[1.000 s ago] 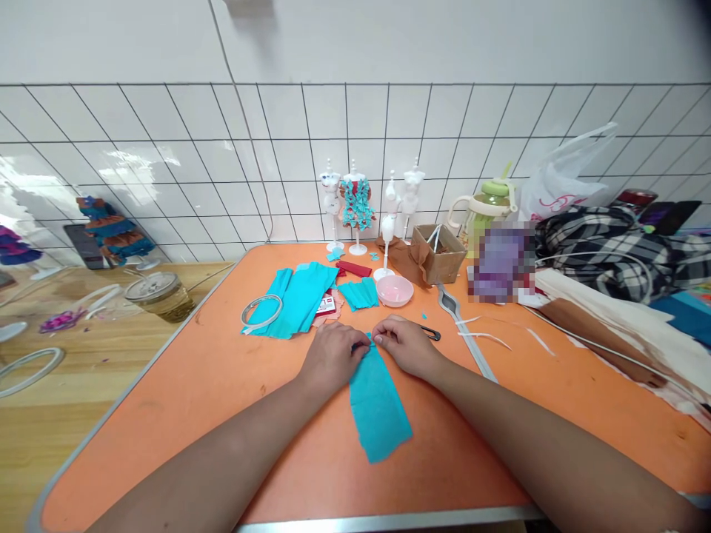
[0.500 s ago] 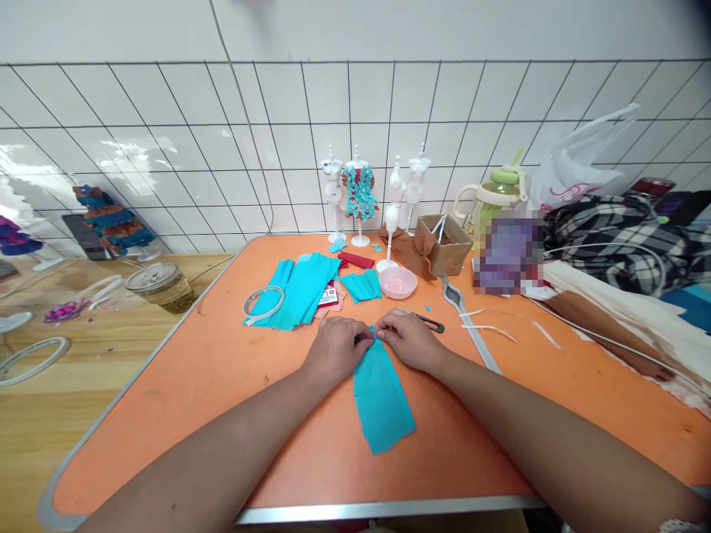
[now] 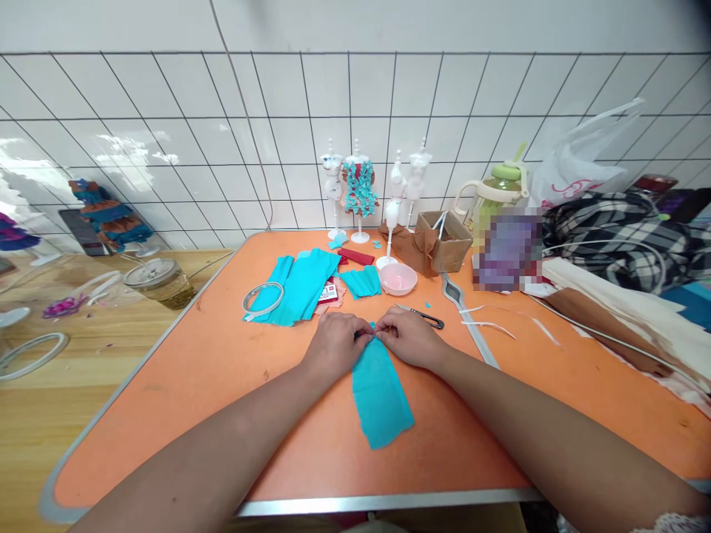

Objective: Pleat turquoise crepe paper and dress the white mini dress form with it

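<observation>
A turquoise strip [image 3: 382,392] lies on the orange table, its wide end toward me and its far end gathered between my fingers. My left hand [image 3: 336,342] pinches that far end from the left, fingers curled. From the right, my right hand [image 3: 409,337] pinches the same end, its fingertips close to those of the left. The fingers hide the gathered part. Just beyond my right hand lies a small black-handled cutter [image 3: 427,319]. A pink bowl [image 3: 398,280] and a folded turquoise piece [image 3: 361,282] sit farther back.
Larger turquoise pieces [image 3: 303,285] lie at the left under a white ring [image 3: 263,299]. Several small mannequins stand by the tiled wall, one dressed [image 3: 359,189]. At the right are a cardboard box [image 3: 444,240], a bottle [image 3: 497,194], a grey strap [image 3: 472,326] and checked cloth [image 3: 603,229].
The whole view has shifted slightly, with things a little higher in the picture. Both hands keep their pinch on the strip, with hardly any movement.
</observation>
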Motion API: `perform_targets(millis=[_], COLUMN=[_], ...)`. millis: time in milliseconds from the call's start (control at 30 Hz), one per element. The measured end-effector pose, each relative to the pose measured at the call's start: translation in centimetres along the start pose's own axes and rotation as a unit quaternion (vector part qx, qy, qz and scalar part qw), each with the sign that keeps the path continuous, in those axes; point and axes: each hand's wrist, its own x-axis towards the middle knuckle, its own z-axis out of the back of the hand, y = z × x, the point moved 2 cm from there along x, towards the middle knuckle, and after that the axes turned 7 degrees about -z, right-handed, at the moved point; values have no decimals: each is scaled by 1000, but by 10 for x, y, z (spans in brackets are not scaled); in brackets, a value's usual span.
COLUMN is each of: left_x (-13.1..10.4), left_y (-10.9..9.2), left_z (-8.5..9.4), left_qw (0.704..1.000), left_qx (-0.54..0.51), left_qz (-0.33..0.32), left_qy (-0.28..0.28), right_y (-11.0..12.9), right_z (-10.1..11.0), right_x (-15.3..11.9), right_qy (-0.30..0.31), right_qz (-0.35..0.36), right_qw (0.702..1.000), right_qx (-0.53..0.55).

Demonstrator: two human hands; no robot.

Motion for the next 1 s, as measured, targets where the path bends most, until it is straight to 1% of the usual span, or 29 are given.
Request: perform_targets(millis=[133, 333, 533, 833, 1000], left_x=[1, 2, 2, 1, 1], left_y=[-1, 1, 3, 3, 6], left_z=[1, 1, 0, -1, -2], left_qw=[1000, 1000, 999, 999, 998], left_qx=[-5, -9, -13, -23, -50], left_qz=[-11, -26, -39, -34, -8], left_qy=[3, -12, -30, -30, -35], right_y=[-1, -2, -6, -8, -5], right_z=[1, 3, 3, 5, 5], right_x=[0, 0, 1, 1, 1], right_qy=[-3, -20, -18, -23, -19], right_qz=[-6, -22, -24, -33, -19], right_qw=[1000, 999, 999, 998, 999], right_qx=[11, 22, 40, 53, 46])
